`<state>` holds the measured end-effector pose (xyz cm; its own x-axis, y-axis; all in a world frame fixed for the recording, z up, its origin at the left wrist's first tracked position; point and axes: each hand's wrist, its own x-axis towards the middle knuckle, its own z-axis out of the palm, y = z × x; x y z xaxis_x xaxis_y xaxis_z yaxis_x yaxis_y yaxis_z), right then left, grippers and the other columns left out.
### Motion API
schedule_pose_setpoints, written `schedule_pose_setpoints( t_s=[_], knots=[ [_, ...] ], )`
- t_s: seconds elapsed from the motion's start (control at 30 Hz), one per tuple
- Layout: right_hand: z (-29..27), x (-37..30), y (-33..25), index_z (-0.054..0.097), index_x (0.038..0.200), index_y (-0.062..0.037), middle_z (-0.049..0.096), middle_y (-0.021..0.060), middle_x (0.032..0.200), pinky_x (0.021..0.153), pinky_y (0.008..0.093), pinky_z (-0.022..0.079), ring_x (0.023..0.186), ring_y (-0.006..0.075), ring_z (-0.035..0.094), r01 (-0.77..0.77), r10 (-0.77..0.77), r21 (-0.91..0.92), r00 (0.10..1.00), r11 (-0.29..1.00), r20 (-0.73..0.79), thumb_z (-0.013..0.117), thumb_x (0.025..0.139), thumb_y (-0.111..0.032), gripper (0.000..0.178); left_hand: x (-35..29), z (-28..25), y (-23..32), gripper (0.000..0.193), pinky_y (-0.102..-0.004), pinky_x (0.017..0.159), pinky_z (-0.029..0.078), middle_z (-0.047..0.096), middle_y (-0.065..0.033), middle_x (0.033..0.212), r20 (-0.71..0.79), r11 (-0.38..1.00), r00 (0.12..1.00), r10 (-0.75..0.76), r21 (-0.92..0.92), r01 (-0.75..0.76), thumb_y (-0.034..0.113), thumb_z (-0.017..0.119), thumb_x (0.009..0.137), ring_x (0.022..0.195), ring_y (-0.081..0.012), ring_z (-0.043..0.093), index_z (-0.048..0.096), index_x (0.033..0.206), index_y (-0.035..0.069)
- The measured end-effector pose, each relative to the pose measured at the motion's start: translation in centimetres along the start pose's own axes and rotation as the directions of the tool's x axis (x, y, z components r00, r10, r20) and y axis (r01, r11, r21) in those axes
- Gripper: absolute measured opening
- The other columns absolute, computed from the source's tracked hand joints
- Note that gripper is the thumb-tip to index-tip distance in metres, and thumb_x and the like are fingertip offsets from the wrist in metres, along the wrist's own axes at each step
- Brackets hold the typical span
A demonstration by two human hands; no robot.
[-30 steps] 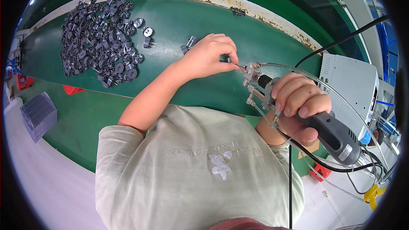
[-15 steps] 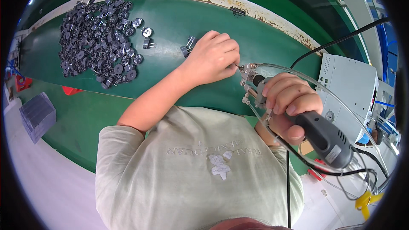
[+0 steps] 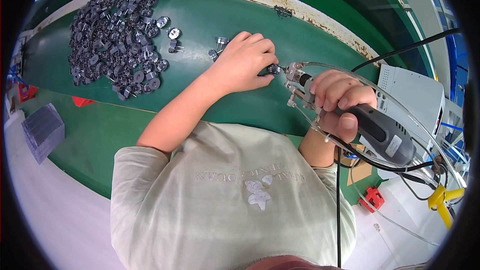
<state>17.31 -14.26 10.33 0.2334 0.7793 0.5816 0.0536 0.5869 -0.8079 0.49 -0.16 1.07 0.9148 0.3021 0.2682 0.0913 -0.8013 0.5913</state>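
The left hand (image 3: pixel 242 65) pinches a small black part (image 3: pixel 273 69) between thumb and forefinger, above the middle of the green table (image 3: pixel 200 15). The right hand (image 3: pixel 345 95) has its fingers wrapped around a grey power screwdriver (image 3: pixel 375 126); its long axis slants from lower right to upper left, tip pointing at the part and just beside it. Similar parts lie heaped (image 3: pixel 112 45) at left. The grey box (image 3: pixel 44 132) shows too poorly to tell its contents.
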Motion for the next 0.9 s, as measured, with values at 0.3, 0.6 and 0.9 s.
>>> schedule_pose_setpoints(
  t_s=[0.3, 0.6, 0.9],
  knots=[
    [-0.06, -0.10, 0.13, 0.053, 0.097, -0.0069, 0.058, 0.0066, 0.071, 0.061, 0.0437, 0.054, 0.059, 0.0221, 0.059, 0.024, -0.024, -0.024, 1.000, 0.999, -0.001, 0.071, 0.096, -0.034, 0.032, 0.09, 0.05, -0.12, 0.026, -0.0377, 0.090, 0.045, 0.065, -0.0005, 0.104, 0.003, 1.000, 1.000, 0.001, -0.017, -0.001, 0.025, 0.086, 0.077, 0.103, -0.0219, 0.061, 0.078, 0.098, 0.013],
    [0.11, -0.12, 0.31, 0.053, 0.097, -0.0069, 0.058, 0.0055, 0.070, 0.061, 0.0429, 0.054, 0.058, 0.0216, 0.059, 0.042, -0.042, -0.033, 0.999, 0.999, 0.010, 0.073, 0.095, -0.035, 0.034, 0.08, 0.06, -0.22, 0.027, -0.0383, 0.089, 0.045, 0.065, -0.0002, 0.104, -0.002, 1.000, 1.000, 0.004, -0.026, -0.004, 0.025, 0.086, 0.076, 0.103, -0.0222, 0.061, 0.078, 0.098, 0.013],
    [0.05, -0.23, 0.16, 0.053, 0.096, -0.0075, 0.058, 0.0052, 0.070, 0.061, 0.0427, 0.054, 0.058, 0.0210, 0.059, 0.038, -0.037, -0.037, 0.999, 0.999, 0.020, 0.073, 0.095, -0.035, 0.034, 0.06, 0.01, -0.22, 0.027, -0.0390, 0.091, 0.046, 0.066, -0.0005, 0.105, -0.004, 0.999, 1.000, -0.009, -0.031, 0.009, 0.028, 0.087, 0.077, 0.103, -0.0229, 0.061, 0.077, 0.098, 0.013]
  ],
)
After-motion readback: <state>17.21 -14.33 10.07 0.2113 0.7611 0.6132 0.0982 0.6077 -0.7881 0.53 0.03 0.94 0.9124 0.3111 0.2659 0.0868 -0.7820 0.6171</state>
